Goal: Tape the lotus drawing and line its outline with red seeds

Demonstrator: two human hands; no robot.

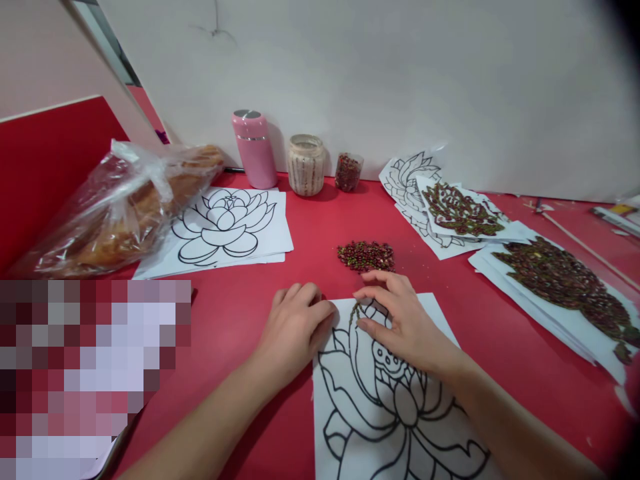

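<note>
A white sheet with a black lotus line drawing (350,413) lies in front of me on the red table. Along the top of one petal outline runs a short row of small green beans (355,311). My right hand (400,320) is over the sheet's upper part, thumb and index fingertips apart beside that row, with nothing visible between them. My left hand (300,323) rests curled at the sheet's upper left corner; whatever its fingers may hold is hidden. Just beyond my right fingers sits a pile of mixed red and green beans (365,255).
Against the white board stand a pink tumbler (255,150), a jar (306,167) and a small clear cup of beans (349,172). At left, bread-like food in a plastic bag (135,213) touches lotus sheets (275,227). Bean-covered drawings (565,287) lie at right. A blurred-out patch covers the lower left.
</note>
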